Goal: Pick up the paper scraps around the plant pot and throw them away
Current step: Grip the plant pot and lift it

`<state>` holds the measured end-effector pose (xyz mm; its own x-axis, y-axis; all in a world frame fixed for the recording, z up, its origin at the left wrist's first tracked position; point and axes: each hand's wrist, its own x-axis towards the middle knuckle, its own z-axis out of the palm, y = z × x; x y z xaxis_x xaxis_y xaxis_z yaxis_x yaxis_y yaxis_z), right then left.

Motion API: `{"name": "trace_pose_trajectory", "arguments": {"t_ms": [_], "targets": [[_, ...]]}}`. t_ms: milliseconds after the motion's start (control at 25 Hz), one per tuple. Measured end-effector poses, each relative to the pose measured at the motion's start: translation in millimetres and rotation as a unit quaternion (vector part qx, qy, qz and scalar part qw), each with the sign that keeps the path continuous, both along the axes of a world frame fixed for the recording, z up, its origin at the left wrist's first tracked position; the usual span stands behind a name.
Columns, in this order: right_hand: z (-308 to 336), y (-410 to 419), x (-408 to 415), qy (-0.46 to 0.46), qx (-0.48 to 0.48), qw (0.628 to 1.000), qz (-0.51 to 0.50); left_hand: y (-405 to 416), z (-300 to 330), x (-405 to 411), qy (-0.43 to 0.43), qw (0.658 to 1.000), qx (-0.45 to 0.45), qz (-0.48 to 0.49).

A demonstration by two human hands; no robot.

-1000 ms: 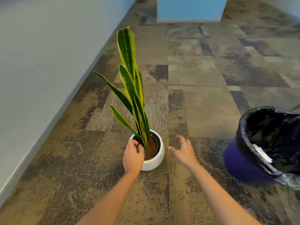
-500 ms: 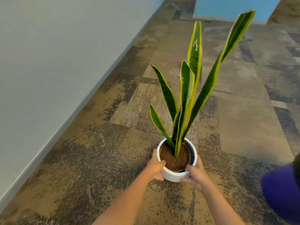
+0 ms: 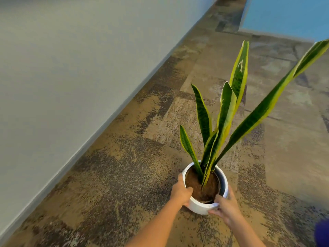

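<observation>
A white plant pot [image 3: 199, 207] with brown soil and a tall green and yellow snake plant [image 3: 224, 120] stands on the patterned carpet. My left hand [image 3: 180, 192] grips the pot's left rim, thumb over the edge. My right hand [image 3: 225, 205] grips the near right side of the rim. The plant leans to the right. No paper scraps show on the carpet around the pot.
A grey wall [image 3: 71, 68] with a baseboard runs along the left. A blue panel [image 3: 288, 16] stands at the far right. A sliver of the purple bin [image 3: 322, 234] shows at the bottom right edge. Brown patchwork carpet [image 3: 124, 175] covers the floor.
My right hand went from open beside the pot to gripping its rim. The view swung left, so the pot now sits further right and the black-lined bin is nearly out of frame.
</observation>
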<state>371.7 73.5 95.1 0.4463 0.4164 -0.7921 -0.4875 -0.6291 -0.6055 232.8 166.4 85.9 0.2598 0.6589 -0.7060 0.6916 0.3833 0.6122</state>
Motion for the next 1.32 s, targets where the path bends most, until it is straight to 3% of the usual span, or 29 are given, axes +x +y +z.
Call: {"name": "trace_pose_trajectory", "arguments": {"t_ms": [800,1320], "targets": [[-6,204,-269,0.010,0.081,0.974,0.209,144,24,-293,0.030,0.972,0.093,0.216],[-21,250,-343,0.019,0.095,0.965,0.244,184,11,-365,0.024,0.962,0.080,0.261]]}}
